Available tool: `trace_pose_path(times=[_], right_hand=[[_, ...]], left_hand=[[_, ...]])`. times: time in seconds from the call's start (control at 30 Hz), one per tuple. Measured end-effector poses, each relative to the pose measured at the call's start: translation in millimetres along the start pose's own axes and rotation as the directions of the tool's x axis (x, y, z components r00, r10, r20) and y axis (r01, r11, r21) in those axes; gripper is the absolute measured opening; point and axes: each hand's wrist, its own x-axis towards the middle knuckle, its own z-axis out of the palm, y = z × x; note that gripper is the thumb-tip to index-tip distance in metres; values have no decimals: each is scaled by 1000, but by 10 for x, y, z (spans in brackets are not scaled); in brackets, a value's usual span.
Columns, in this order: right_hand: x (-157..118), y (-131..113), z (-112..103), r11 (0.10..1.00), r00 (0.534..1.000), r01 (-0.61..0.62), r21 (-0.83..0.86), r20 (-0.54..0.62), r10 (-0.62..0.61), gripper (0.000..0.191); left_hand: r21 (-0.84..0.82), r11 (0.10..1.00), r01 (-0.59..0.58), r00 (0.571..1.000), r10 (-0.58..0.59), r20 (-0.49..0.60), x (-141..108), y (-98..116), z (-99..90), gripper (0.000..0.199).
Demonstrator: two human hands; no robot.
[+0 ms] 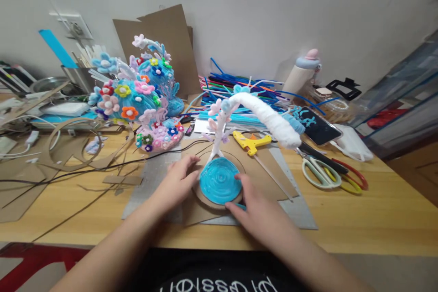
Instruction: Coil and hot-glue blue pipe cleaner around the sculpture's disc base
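Observation:
A round base coiled from fuzzy blue pipe cleaner (221,180) lies in front of me on a cardboard disc (205,201). From its back edge rises a white wrapped stem (253,102) that arches to the right, with small pink, blue and purple flowers along it. My left hand (183,178) holds the base's left edge, some fingertips hidden behind it. At the right edge my right hand (251,200) grips the base, forefinger and thumb spread along the rim. A short blue pipe cleaner end (241,206) pokes out beside the right thumb.
A yellow glue gun (251,142) lies just behind, with scissors (321,172) and pliers at right. Loose pipe cleaners (239,86) pile up by the wall. Flower-covered blue craft pieces (137,96) and cardboard scraps (123,179) sit at left; a black cable (119,164) crosses the table.

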Motion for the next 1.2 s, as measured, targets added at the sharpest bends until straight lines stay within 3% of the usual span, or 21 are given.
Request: trace_pose_path(times=[0.17, 0.27, 0.37, 0.53, 0.73, 0.97, 1.2], right_hand=[[-6, 0, 32, 999, 1000, 12, -42, -25, -13, 57], [-7, 23, 45, 999, 999, 31, -44, -43, -33, 54], [-18, 30, 61, 999, 998, 33, -39, -55, -35, 53], [-32, 53, 105, 997, 993, 64, -47, -92, -68, 48], [-22, 98, 162, 991, 981, 103, -79, -156, -115, 46], [-56, 95, 109, 990, 987, 101, -101, -117, -113, 40], [-250, 102, 7, 988, 994, 95, 124, 47, -101, 18]], left_hand=[[88, 995, -56, 994, 63, -86, -237, 165, -11, 29], [207, 952, -225, 969, 241, -57, -476, 235, -8, 29], [251, 914, -318, 942, 335, -25, -620, 224, 29, 31], [352, 856, -379, 906, 420, -46, -683, 148, 137, 32], [378, 849, -369, 902, 425, -75, -742, 155, 156, 32], [331, 886, -326, 923, 373, -90, -769, 171, 184, 30], [293, 876, -383, 899, 426, -99, -776, 152, 236, 33]])
